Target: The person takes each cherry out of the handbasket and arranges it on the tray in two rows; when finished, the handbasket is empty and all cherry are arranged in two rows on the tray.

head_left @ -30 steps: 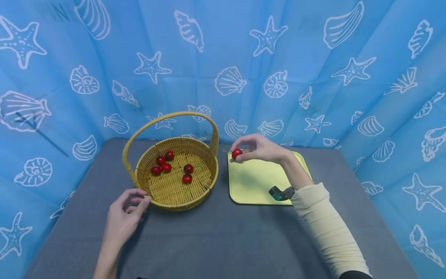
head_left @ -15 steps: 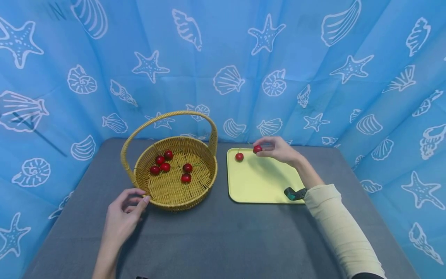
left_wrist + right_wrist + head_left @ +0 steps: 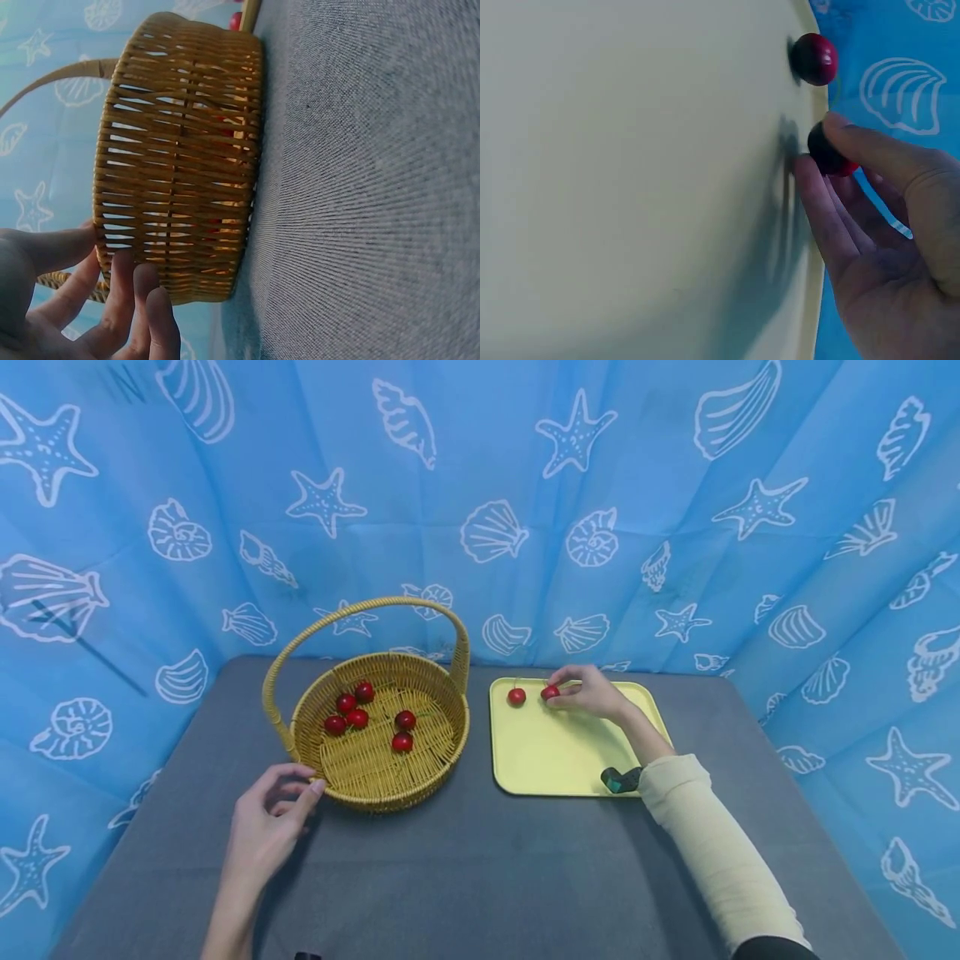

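Observation:
My left hand [image 3: 268,827] pinches the near-left rim of a yellow woven basket [image 3: 382,803] between thumb and fingers; the left wrist view shows the thumb [image 3: 60,247] at the rim and fingertips against the outer wall. Several red cherries [image 3: 357,719] lie inside the basket. Over the back of a pale yellow tray [image 3: 555,760], my right hand [image 3: 592,693] pinches a cherry [image 3: 551,692] between thumb and fingers. In the right wrist view that held cherry [image 3: 829,154] is close to the tray surface. A second cherry [image 3: 516,697] rests on the tray to its left, near the back edge.
Both the basket and the tray stand on a grey cloth-covered table [image 3: 465,877]. The basket's tall arched handle [image 3: 375,604] rises above its bowl. A blue curtain [image 3: 480,468] with white shell and starfish prints hangs right behind the table and along the sides.
One cherry now lies on the tray's back left, where my right hand was. That hand has moved right, then down towards the tray with another cherry. My left hand stays at the basket rim.

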A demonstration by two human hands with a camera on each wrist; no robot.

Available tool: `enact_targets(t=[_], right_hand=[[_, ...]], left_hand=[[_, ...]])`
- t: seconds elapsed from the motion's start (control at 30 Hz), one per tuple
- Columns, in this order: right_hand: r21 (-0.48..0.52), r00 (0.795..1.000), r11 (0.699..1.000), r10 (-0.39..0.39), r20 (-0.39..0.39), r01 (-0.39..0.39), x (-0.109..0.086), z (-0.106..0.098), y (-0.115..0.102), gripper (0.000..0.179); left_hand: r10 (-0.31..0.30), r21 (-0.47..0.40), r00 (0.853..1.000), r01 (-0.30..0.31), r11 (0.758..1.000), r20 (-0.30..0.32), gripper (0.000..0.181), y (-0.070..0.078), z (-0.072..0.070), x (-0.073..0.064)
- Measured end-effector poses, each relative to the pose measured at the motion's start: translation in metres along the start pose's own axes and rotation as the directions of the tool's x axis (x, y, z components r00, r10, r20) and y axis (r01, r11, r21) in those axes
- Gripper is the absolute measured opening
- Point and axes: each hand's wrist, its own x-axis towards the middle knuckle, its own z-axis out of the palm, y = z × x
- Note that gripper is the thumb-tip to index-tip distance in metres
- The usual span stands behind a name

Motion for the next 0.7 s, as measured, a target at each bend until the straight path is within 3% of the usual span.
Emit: enact_targets(t=[0.2, 0.53, 0.7], right_hand=[[-0.135, 0.997, 0.991, -0.027, -0.077, 0.016, 0.0029, 0.0049, 0.0061, 0.037], [-0.147, 0.998, 0.989, -0.025, -0.054, 0.017, 0.0030, 0.0036, 0.0046, 0.037], [-0.148, 0.998, 0.988, -0.041, -0.039, 0.035, -0.0011, -0.0015, 0.0015, 0.039]], left_hand=[[0.005, -0.002, 1.000, -0.005, 1.000, 0.018, 0.039, -0.0008, -0.0008, 0.0015], [-0.012, 0.000, 1.000, 0.012, 1.000, 0.029, 0.041, -0.0022, -0.0009, 0.0032], [0.010, -0.019, 1.000, -0.010, 1.000, 0.017, 0.039, -0.0026, -0.0016, 0.0016]])
